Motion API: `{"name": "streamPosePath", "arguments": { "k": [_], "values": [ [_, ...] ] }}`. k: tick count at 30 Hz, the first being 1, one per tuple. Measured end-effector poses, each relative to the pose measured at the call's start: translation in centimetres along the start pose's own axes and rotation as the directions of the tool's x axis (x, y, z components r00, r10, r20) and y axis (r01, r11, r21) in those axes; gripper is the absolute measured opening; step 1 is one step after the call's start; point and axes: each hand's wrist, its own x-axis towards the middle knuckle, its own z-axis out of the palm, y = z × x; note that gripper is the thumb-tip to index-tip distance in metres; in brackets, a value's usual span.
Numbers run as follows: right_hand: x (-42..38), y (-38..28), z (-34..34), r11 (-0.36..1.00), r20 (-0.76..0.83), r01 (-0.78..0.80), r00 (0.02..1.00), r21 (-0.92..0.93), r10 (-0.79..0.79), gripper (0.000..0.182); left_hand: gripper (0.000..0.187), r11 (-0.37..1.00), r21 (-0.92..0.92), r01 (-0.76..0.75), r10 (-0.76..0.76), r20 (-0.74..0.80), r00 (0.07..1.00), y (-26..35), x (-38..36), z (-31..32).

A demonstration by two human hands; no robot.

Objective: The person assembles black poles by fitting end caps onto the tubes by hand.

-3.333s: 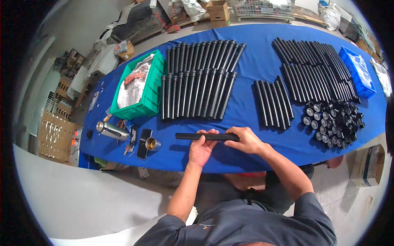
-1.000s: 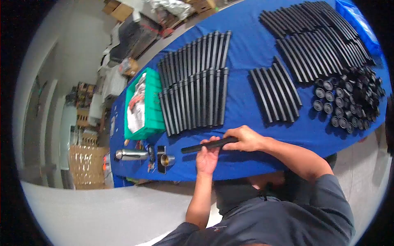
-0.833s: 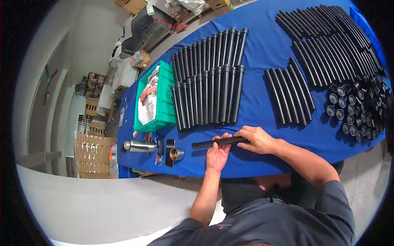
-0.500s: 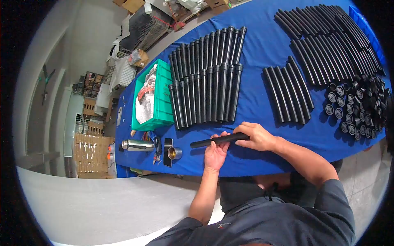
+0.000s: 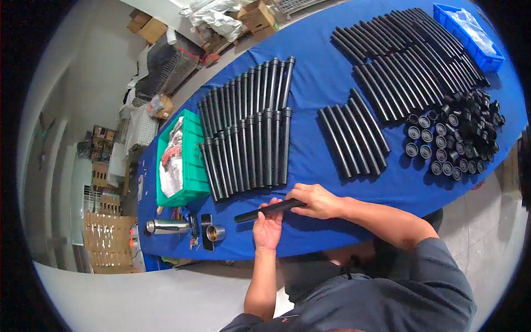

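Observation:
A black tube (image 5: 246, 216) lies slantwise between my two hands, just above the near part of the blue-covered table. My left hand (image 5: 267, 228) is under it, palm up, its fingers closed round the middle. My right hand (image 5: 314, 200) grips the right end from above and covers that end. The tube's left end sticks out free. Beyond my hands stand two rows of capped black tubes (image 5: 260, 149) laid side by side. To their right is a small group of plain black tubes (image 5: 354, 141), with a pile of round black caps (image 5: 442, 138) farther right.
More plain tubes (image 5: 398, 83) lie in rows at the far right, by a blue tray (image 5: 494, 62). A green crate (image 5: 194, 186) with plastic bags stands left. Near it are a steel flask (image 5: 168, 226), a phone (image 5: 207, 239) and a metal cup (image 5: 215, 233).
The camera view has turned, so the table's contents appear farther left and the blue tray shows more fully. Both hands still hold the tube, in nearly the same pose.

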Motion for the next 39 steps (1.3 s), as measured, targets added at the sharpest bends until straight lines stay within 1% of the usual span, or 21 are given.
{"name": "streamPosePath", "arguments": {
  "k": [2,5,7,9,12,15,18,21,22,24,25,26,27,29,30,31,32,33,34,35,39],
  "values": [
    [0.2,-0.2,-0.3,0.998,-0.038,0.059,0.998,0.022,-0.058,0.035,0.033,1.0,0.005,-0.017,0.017,0.031,0.999,0.3,-0.4,-0.2],
    [0.3,0.0,-0.5,0.983,0.116,-0.182,0.976,-0.008,0.182,0.039,0.036,1.0,0.028,-0.006,0.003,0.107,0.994,-0.1,0.2,0.1],
    [-0.1,0.7,0.2,1.0,-0.004,0.007,1.0,0.009,-0.007,0.034,0.036,1.0,0.014,-0.004,0.003,0.094,0.996,0.1,0.3,-0.4],
    [-0.2,0.1,0.5,0.992,-0.094,0.12,0.988,-0.048,-0.124,0.032,0.033,1.0,0.024,-0.009,0.009,-0.002,1.0,0.2,0.0,-0.1],
    [0.0,-0.3,-0.1,0.992,0.037,-0.094,0.995,0.084,0.092,0.032,0.031,1.0,-0.011,-0.012,0.012,0.029,1.0,0.3,0.1,-0.2],
    [0.2,0.7,0.2,0.997,-0.006,-0.051,0.999,0.064,0.051,0.032,0.03,0.999,0.017,-0.028,0.028,0.026,0.999,0.0,0.3,-0.1],
    [0.1,-0.4,-0.7,0.984,0.055,-0.143,0.989,0.104,0.138,0.033,0.028,0.997,0.035,-0.069,0.066,0.082,0.994,-0.3,0.5,0.6],
    [0.4,-0.2,-0.5,0.987,0.042,-0.125,0.992,0.097,0.121,0.028,0.035,0.997,0.068,-0.047,0.044,0.049,0.998,0.0,0.0,0.0],
    [0.7,-1.1,-0.8,0.904,0.157,-0.336,0.94,0.265,0.303,0.026,0.038,0.991,0.107,-0.079,0.074,0.052,0.996,0.1,-0.2,0.2],
    [1.1,-1.6,-1.6,0.8,0.188,-0.456,0.89,0.39,0.416,0.022,0.044,0.997,0.026,-0.073,0.073,0.0,0.997,1.2,-1.5,1.8],
    [0.9,-0.6,-1.8,0.748,0.186,-0.488,0.87,0.451,0.456,0.022,0.042,0.993,0.008,-0.122,0.122,-0.1,0.987,1.9,-2.0,2.0],
    [0.9,-0.2,-1.6,0.734,0.179,-0.478,0.874,0.482,0.452,0.022,0.038,0.972,0.224,-0.067,0.115,-0.212,0.97,3.4,-3.2,1.4],
    [1.1,-0.1,-1.7,0.717,0.158,-0.472,0.873,0.513,0.461,0.023,0.035,0.909,0.417,0.033,0.113,-0.321,0.94,5.1,-4.2,1.0],
    [1.3,-0.4,-2.1,0.7,0.171,-0.499,0.857,0.512,0.486,0.023,0.027,0.61,0.751,0.252,0.201,-0.454,0.868,6.6,-6.6,3.8],
    [1.3,-0.3,-2.3,0.695,0.2,-0.51,0.854,0.507,0.48,0.021,0.023,0.399,0.891,0.215,0.382,-0.375,0.845,6.5,-7.3,4.7],
    [1.3,-0.2,-2.4,0.69,0.232,-0.523,0.848,0.5,0.476,0.02,0.023,0.194,0.957,0.217,0.466,-0.285,0.837,6.9,-7.9,5.7],
    [1.3,-0.1,-2.3,0.692,0.246,-0.515,0.855,0.506,0.457,0.021,0.026,-0.158,0.982,0.107,0.475,-0.019,0.88,7.2,-8.1,6.8],
    [1.1,0.0,-2.1,0.691,0.269,-0.514,0.857,0.508,0.44,0.021,0.029,-0.482,0.876,-0.013,0.389,0.228,0.893,7.2,-7.9,8.3],
    [1.1,-0.2,-2.2,0.708,0.266,-0.509,0.86,0.49,0.435,0.02,0.033,-0.657,0.737,-0.156,0.259,0.416,0.872,6.9,-7.0,9.8],
    [1.1,-0.4,-2.3,0.709,0.285,-0.529,0.849,0.467,0.446,0.02,0.037,-0.784,0.548,-0.292,0.093,0.569,0.817,6.5,-6.0,11.1],
    [1.0,-0.1,-2.6,0.678,0.396,-0.542,0.836,0.497,0.379,0.024,0.039,-0.732,0.577,-0.363,-0.11,0.425,0.898,4.4,-4.3,11.1]
  ]
}}
